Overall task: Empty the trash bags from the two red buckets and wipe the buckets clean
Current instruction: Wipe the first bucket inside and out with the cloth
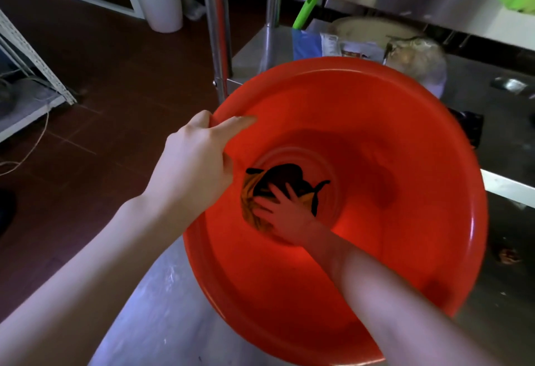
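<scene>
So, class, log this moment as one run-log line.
step: wiping | left hand: gripping red bucket rim | right hand: pressing cloth on bucket bottom | trash bag: none visible

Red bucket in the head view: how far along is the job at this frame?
Done: the red bucket has no trash bag in it. In hand: the left hand grips its rim while the right hand presses a cloth flat against the bottom, wiping. Left: finishing this wipe; the second bucket isn't in view, so its state is unknown.
</scene>
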The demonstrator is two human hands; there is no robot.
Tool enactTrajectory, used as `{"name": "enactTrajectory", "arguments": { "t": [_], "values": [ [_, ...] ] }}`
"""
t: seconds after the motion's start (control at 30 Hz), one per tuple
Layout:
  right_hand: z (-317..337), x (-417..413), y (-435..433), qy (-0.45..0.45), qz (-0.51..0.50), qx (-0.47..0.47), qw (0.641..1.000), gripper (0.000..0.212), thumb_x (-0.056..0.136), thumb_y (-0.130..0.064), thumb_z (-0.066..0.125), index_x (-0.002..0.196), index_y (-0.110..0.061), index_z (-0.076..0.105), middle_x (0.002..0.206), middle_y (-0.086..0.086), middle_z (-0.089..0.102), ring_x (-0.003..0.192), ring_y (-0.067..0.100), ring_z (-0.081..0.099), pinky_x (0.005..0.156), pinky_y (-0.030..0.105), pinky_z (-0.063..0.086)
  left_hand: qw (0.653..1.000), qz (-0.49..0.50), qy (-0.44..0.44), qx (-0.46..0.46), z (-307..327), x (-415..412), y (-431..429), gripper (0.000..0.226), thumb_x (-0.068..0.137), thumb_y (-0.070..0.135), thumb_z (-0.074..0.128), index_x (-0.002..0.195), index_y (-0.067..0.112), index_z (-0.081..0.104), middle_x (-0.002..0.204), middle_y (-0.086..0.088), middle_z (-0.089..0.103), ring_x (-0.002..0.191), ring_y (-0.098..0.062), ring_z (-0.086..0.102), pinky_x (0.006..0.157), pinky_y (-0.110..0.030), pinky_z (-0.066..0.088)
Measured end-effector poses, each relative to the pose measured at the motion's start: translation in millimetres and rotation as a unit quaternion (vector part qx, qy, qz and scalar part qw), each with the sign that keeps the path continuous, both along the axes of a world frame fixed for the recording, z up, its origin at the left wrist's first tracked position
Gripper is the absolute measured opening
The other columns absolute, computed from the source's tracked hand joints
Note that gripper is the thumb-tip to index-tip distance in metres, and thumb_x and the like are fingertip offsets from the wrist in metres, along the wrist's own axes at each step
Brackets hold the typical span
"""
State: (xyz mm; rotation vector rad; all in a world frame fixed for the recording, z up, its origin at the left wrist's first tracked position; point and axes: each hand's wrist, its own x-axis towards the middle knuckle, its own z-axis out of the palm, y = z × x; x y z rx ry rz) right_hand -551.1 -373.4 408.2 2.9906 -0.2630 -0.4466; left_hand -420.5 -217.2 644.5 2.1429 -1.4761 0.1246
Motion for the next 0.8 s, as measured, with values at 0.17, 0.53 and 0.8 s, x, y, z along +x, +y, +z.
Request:
{"name": "enactTrajectory", "arguments": {
  "t": [0.17,0.53,0.8],
  "values": [
    [17.8,26.6,-10.1,-0.066,-0.139,0.010,0.988,0.075,0.085,-0.047,0.059,0.150,-0.035,0.023,0.160,-0.009,0.015,0.147,0.033,0.004,0.113,0.064,0.009,0.999,0.013,-0.037,0.019,-2.5,-0.5,5.1,0.068,0.079,-0.002,0.057,0.137,0.035,0.054,0.085,-0.006,0.039,0.057,-0.033,0.047,0.055,-0.040,0.050],
    [48.1,-9.9,-49.5,-0.191,-0.461,0.030,0.866,0.076,0.085,-0.038,0.065,0.148,-0.025,0.025,0.150,0.005,0.026,0.133,0.038,0.030,0.097,0.052,0.042,0.998,0.031,-0.048,0.014,-5.0,-10.7,10.1,0.063,0.082,-0.001,0.057,0.136,0.033,0.056,0.084,-0.009,0.039,0.053,-0.032,0.045,0.051,-0.041,0.050],
    [51.3,35.7,-40.4,-0.142,-0.289,0.000,0.947,0.056,0.091,-0.031,0.053,0.144,-0.028,0.035,0.150,0.005,0.026,0.133,0.040,0.025,0.105,0.060,0.028,1.000,0.013,-0.013,-0.012,-10.7,5.9,10.4,0.068,0.075,-0.005,0.061,0.131,0.033,0.061,0.083,-0.006,0.046,0.061,-0.022,0.045,0.060,-0.028,0.040]
  ]
}}
